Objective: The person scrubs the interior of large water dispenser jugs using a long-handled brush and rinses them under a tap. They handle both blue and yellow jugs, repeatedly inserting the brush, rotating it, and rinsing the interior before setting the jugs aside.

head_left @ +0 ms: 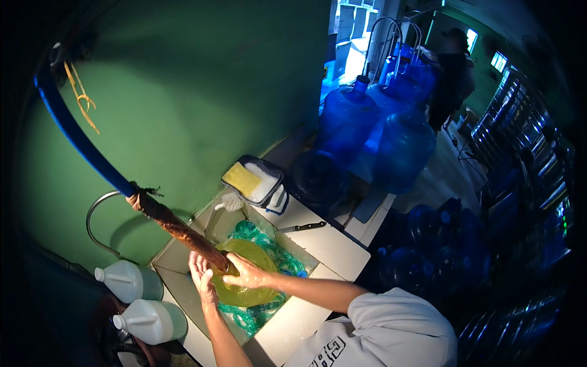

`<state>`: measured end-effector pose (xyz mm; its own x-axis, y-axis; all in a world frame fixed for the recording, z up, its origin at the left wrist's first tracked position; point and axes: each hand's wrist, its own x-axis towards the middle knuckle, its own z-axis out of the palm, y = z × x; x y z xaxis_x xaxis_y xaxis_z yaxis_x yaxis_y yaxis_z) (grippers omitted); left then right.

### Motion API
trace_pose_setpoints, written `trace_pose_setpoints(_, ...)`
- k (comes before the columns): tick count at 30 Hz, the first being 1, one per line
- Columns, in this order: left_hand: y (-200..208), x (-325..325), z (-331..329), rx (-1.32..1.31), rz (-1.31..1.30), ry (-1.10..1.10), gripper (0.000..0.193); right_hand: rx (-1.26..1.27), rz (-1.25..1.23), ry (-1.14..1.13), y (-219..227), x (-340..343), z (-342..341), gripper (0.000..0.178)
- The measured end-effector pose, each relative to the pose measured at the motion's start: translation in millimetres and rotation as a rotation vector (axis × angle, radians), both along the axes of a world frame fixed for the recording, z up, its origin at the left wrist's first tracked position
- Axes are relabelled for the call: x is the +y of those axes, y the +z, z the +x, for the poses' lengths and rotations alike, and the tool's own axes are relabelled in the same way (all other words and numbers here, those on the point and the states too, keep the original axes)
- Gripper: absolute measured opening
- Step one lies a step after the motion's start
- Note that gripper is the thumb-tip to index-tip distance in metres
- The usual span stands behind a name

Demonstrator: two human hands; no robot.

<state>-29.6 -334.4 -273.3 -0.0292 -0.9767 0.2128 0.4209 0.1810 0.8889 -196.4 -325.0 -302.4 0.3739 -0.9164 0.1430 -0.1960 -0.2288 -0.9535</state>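
A blue hose (85, 147) comes down from the wall at upper left, and its lower end is a brown wrapped sleeve (177, 229). That end hangs over a round, see-through yellow-green vessel (247, 298) in a tiled sink (177, 269). On the left of the sleeve's tip is my left hand (205, 282), open, with its fingers stretched upward. My right hand (247, 272) is at the other side of the tip, its thumb and fingers apart. Whether either hand touches the sleeve is hard to see. Green see-through plastic pieces (287, 260) lie around the vessel.
On the ledge stand a tub with a yellow sponge (243, 178) and a black-handled knife (309, 226). Two white jugs (153, 321) are at lower left. Large blue water bottles (348, 119) crowd the back, near another person (451, 79). More bottles (422, 257) lie right.
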Motion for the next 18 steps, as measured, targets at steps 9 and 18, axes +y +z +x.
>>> trace_pose_setpoints(9,24,-42,-37,-0.485,0.332,0.319,0.014,0.397,-0.168,0.481,-45,-70,62,0.046)
trace_pose_setpoints(18,-2,-41,-26,-0.415,0.054,0.344,0.021,0.346,0.003,0.499,-56,-67,49,0.043)
